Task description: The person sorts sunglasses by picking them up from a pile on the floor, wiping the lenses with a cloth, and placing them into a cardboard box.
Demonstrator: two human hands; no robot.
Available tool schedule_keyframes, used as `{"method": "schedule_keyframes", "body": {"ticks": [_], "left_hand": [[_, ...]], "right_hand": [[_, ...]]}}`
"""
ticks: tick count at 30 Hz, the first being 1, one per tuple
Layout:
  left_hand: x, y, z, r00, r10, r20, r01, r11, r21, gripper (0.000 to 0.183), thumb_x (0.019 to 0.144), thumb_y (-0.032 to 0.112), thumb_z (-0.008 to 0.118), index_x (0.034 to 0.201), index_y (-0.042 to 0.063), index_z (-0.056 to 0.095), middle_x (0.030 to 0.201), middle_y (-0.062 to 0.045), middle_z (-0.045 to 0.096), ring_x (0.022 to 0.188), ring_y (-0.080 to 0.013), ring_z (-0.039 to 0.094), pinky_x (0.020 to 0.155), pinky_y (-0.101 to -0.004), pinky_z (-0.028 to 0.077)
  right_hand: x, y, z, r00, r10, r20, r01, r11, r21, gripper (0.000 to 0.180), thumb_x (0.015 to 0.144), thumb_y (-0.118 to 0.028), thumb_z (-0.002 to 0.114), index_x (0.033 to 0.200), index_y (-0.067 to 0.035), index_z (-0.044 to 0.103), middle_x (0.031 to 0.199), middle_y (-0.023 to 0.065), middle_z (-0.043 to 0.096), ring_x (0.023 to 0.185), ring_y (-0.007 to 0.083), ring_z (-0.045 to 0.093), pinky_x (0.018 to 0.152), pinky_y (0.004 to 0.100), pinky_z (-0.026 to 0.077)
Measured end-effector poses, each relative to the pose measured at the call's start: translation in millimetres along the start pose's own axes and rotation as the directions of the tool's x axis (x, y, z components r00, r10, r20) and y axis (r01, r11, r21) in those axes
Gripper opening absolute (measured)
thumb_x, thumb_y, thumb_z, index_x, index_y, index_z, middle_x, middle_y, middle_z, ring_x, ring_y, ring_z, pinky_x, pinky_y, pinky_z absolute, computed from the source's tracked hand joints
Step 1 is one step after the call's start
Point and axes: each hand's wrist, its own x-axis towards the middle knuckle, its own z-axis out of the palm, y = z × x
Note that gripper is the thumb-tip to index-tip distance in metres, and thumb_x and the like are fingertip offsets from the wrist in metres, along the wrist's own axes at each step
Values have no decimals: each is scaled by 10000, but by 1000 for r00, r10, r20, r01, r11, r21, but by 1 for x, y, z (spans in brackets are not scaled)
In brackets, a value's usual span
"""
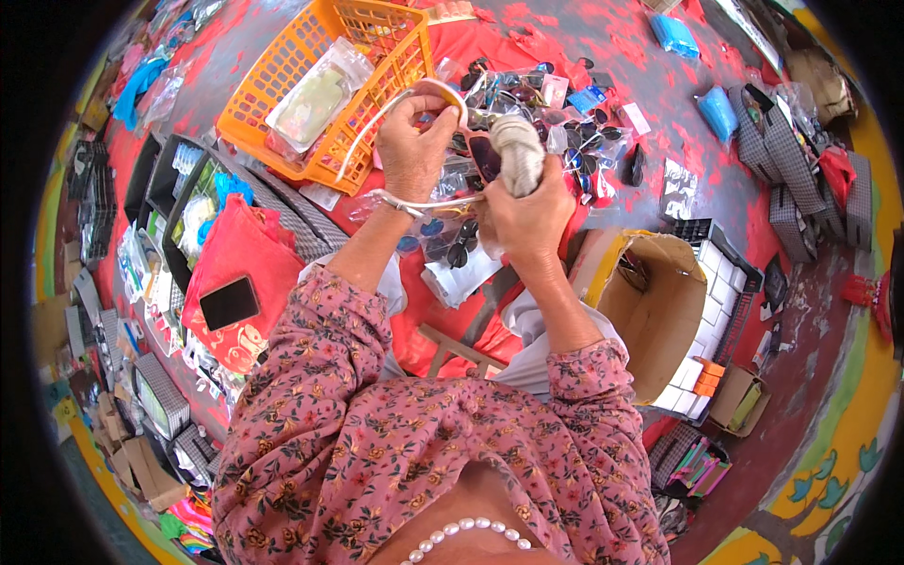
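Up in front of me is a pair of white-framed sunglasses [486,157] with dark lenses. My left hand [417,145] pinches the frame at one side between thumb and fingers. A bunched off-white cloth [519,152] is in my right hand [530,212], right at the other dark lens. Both white temples stick out toward the left, one above my left hand and one across its wrist. My right fingers are partly hidden behind the cloth and glasses. Beyond and below my hands lies a pile of sunglasses [586,159], many in clear bags.
An orange plastic basket [244,106] with packaged goods stands at the upper left. An open cardboard box [650,318] sits by my right arm, beside a crate of white boxes [713,296]. A phone [229,304] rests on red cloth [244,247] to the left.
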Motion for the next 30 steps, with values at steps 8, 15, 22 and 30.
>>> {"method": "schedule_keyframes", "body": {"ticks": [8, 15, 22, 30], "left_hand": [[-7, 29, -6, 973, -223, 64, 227, 860, -456, 139, 824, 53, 599, 913, -53, 596, 861, -80, 619, 747, -121, 600, 667, -218, 485], [-5, 31, -7, 995, -42, 88, 75, 900, -429, 77, 830, 35, 587, 818, -38, 607, 819, -48, 588, 677, -99, 576, 617, -217, 476], [-3, 28, -6, 993, 36, 110, 12, 913, -408, 172, 855, 11, 528, 995, -66, 590, 1024, -108, 615, 888, -115, 575, 797, -233, 446], [0, 18, -9, 992, 8, 123, 37, 931, -363, 213, 857, 12, 497, 1047, -51, 569, 926, -83, 613, 803, -91, 563, 735, -217, 460]], "right_hand": [[-13, 7, 7, 905, -397, -153, 386, 917, -99, 494, 580, -131, 698, 1018, 2, 512, 778, 134, 544, 601, 296, 576, 500, 372, 459], [-16, 2, 7, 880, -433, -194, 440, 898, -11, 496, 567, -138, 698, 1002, 8, 509, 787, 123, 545, 564, 270, 572, 470, 347, 464], [-19, 9, 1, 862, -486, -145, 486, 873, -37, 528, 556, -138, 719, 1011, 21, 502, 754, 114, 508, 531, 255, 548, 446, 339, 444], [-17, 9, 2, 891, -428, -153, 432, 902, -7, 508, 563, -137, 716, 1000, 17, 509, 777, 139, 543, 568, 287, 574, 483, 351, 462]]}}
